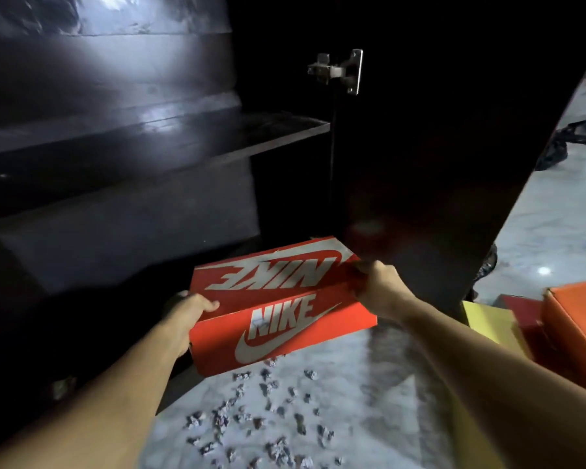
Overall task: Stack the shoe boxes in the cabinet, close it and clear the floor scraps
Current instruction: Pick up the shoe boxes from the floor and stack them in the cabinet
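Note:
An orange-red Nike shoe box (278, 299) with white lettering is held level in front of the dark cabinet's lowest opening. My left hand (183, 311) grips its left end and my right hand (379, 287) grips its right end. The cabinet (122, 211) is black, with an empty shelf (190, 137) above and its door (454, 157) swung open to the right. Several crumpled paper scraps (268, 418) lie scattered on the pale marble floor just below the box.
More shoe boxes wait at the right: an orange one (579, 336), a yellow one (494, 326) and a red one (518, 302). A metal hinge (342, 71) sits on the door's inner edge. Dark bags (562, 143) lie on the floor beyond the door.

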Motion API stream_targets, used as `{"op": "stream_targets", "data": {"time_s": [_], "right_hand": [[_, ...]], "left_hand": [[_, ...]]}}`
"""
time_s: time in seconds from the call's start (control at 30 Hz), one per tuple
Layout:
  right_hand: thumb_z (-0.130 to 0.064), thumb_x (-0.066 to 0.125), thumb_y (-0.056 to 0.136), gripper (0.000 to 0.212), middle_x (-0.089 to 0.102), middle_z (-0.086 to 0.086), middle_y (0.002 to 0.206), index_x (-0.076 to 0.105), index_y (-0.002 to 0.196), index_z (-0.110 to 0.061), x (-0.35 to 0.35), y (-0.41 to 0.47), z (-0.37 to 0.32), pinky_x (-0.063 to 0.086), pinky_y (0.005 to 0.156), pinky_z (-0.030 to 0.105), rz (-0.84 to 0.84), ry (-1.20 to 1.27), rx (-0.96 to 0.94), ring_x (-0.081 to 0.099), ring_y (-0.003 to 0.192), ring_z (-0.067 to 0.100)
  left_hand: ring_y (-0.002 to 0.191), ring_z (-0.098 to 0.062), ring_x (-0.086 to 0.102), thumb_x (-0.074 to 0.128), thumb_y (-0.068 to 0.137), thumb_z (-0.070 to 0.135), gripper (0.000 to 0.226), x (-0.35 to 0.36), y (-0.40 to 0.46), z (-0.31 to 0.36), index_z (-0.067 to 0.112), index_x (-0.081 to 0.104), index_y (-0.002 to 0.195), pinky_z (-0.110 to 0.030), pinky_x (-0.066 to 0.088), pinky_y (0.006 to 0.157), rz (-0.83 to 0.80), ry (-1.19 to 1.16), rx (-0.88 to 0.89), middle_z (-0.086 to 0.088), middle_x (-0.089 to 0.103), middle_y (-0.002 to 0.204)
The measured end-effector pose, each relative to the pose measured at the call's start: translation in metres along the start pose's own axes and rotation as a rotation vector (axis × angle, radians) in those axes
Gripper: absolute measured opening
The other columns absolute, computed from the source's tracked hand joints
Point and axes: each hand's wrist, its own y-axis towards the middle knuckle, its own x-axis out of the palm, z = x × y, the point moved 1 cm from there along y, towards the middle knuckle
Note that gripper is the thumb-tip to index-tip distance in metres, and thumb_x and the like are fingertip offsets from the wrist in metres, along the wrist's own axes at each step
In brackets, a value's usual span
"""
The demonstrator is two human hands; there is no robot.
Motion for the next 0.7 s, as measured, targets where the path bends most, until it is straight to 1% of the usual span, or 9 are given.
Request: {"op": "stream_targets", "data": {"time_s": [0.13,0.2,0.3,0.37,0.5,0.57,0.6,0.63,0.7], "right_hand": [[-0.01,0.053,0.083,0.042,0.066,0.014,0.113,0.064,0.122,-0.023,0.04,0.05,-0.01,0.046,0.078,0.029,-0.035,0.023,-0.052,0.061,0.102,0.036],[-0.009,0.053,0.084,0.045,0.063,0.013,0.117,0.063,0.124,-0.025,0.057,0.073,-0.013,0.046,0.081,0.029,-0.036,0.049,-0.072,0.06,0.104,0.035],[-0.004,0.052,0.085,0.043,0.061,0.009,0.104,0.065,0.12,-0.025,0.079,0.101,-0.013,0.047,0.08,0.028,-0.018,0.071,-0.089,0.059,0.1,0.031],[-0.003,0.054,0.084,0.041,0.057,0.003,0.096,0.067,0.115,-0.026,0.092,0.118,-0.011,0.045,0.076,0.026,0.006,0.073,-0.113,0.058,0.095,0.026],[-0.016,0.055,0.087,0.029,0.064,0.011,0.108,0.068,0.109,-0.028,0.116,0.139,-0.008,0.046,0.074,0.034,0.087,-0.153,-0.1,0.057,0.104,0.035],[-0.019,0.054,0.09,0.025,0.06,0.009,0.118,0.071,0.107,-0.026,0.127,0.144,-0.012,0.046,0.079,0.036,0.187,-0.289,-0.142,0.048,0.118,0.033],[-0.019,0.054,0.091,0.025,0.058,0.009,0.122,0.071,0.108,-0.025,0.133,0.147,-0.014,0.047,0.081,0.037,0.223,-0.32,-0.17,0.043,0.124,0.032],[-0.019,0.053,0.092,0.026,0.056,0.009,0.123,0.071,0.109,-0.023,0.138,0.151,-0.017,0.048,0.082,0.038,0.235,-0.327,-0.177,0.041,0.126,0.032],[-0.014,0.05,0.093,0.027,0.055,0.012,0.118,0.07,0.11,-0.017,0.149,0.163,-0.02,0.049,0.08,0.038,0.212,-0.305,-0.166,0.047,0.118,0.033]], "left_hand": [[0.078,-0.021,0.062,0.069,0.083,0.001,0.028,-0.011,0.037,-0.012,0.01,0.065,0.109,-0.028,0.045,0.064,0.091,-0.011,0.059,-0.013,0.069,0.104],[0.076,-0.017,0.061,0.075,0.079,0.003,0.028,-0.01,0.045,-0.015,0.012,0.065,0.103,-0.026,0.044,0.066,0.119,-0.039,0.092,-0.011,0.069,0.101],[0.092,-0.016,0.059,0.085,0.07,0.007,0.05,-0.006,0.056,-0.024,0.021,0.051,0.104,-0.026,0.042,0.081,0.185,-0.063,0.144,-0.002,0.061,0.099],[0.098,-0.018,0.062,0.088,0.064,0.007,0.054,-0.001,0.065,-0.031,0.016,0.056,0.107,-0.025,0.043,0.081,0.169,0.019,0.215,-0.003,0.065,0.101],[0.098,-0.021,0.064,0.09,0.058,0.001,0.07,0.008,0.09,-0.043,0.008,0.056,0.119,-0.025,0.044,0.081,0.16,0.125,0.276,-0.01,0.067,0.107],[0.119,-0.027,0.057,0.091,0.062,0.015,0.075,0.014,0.102,-0.045,0.005,0.057,0.129,-0.028,0.044,0.095,0.241,0.323,0.318,-0.016,0.058,0.132],[0.131,-0.029,0.047,0.089,0.066,0.023,0.074,0.015,0.107,-0.045,0.005,0.058,0.131,-0.033,0.039,0.106,0.303,0.47,0.356,-0.016,0.045,0.146],[0.138,-0.032,0.039,0.086,0.07,0.027,0.067,0.017,0.111,-0.044,0.005,0.061,0.129,-0.038,0.032,0.113,0.358,0.603,0.429,-0.015,0.036,0.153],[0.137,-0.034,0.039,0.078,0.079,0.018,0.044,0.023,0.117,-0.042,0.005,0.067,0.12,-0.039,0.028,0.114,0.348,0.736,0.55,-0.013,0.042,0.15]]}}
